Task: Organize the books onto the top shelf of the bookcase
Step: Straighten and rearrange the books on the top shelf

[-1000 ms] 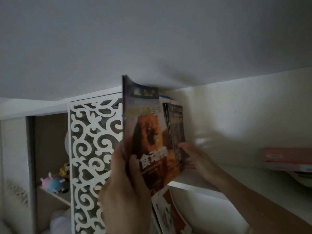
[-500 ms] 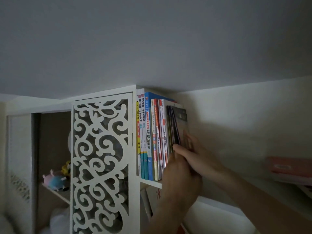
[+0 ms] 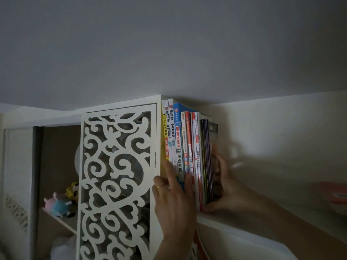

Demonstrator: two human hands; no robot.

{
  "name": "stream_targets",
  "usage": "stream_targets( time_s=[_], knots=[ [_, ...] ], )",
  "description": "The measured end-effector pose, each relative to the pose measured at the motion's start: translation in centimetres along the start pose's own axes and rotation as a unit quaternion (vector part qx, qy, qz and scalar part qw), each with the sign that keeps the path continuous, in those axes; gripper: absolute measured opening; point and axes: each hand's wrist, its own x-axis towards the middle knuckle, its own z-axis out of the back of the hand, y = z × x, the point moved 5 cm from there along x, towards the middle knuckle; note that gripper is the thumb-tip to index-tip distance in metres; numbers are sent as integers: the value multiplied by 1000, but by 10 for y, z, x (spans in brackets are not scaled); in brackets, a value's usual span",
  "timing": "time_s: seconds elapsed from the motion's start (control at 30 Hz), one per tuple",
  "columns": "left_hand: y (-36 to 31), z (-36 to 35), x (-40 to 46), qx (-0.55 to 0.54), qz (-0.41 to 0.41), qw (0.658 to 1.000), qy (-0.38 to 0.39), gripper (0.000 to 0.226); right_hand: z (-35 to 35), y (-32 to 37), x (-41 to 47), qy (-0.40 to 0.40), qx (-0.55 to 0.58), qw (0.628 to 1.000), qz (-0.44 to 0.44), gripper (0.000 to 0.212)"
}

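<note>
On the yellow spine at the far left of the row I read "2024", then "山西中考", and lower down white characters on red, "面对面". The two white spines beside it each carry "滚动迁移" and "中考总复习"; the first ends in a teal word I cannot make out, the second in "历史". The blue spine shows a round emblem with small characters too blurred for me to read, and its white lower part reads "国家教师资格考试" in red, "专用教材", then "综合素质". The thin red and white spines further right bear print too small to read.
</note>
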Motion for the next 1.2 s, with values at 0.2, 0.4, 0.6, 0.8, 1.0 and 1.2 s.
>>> stream_targets(
  time_s=[0.2, 0.4, 0.6, 0.8, 1.0, 1.2],
  knots=[
    [-3, 4, 8, -32, -36, 998, 37, 79, -3, 6, 13, -38, -4, 998, -47, 145],
    [19, -13, 12, -138, -103, 981, 89, 85, -4, 16, 14, -101, -32, 993, -59, 106],
    [10, 5, 19, -105, -105, 988, 34, 65, -1, 24, 10, -124, -20, 988, -87, 96],
    [-56, 4, 59, -3, -317, 949, -10, 60, -17, 20, 10, -142, -44, 989, -14, 123],
    [-47, -21, 67, 55, -327, 943, 4, 71, -13, 3, 10, -134, -64, 989, 12, 121],
    [-47, -27, 61, 94, -356, 930, -13, 66, -5, -14, 9, -105, -10, 994, 21, 122]
  ],
)
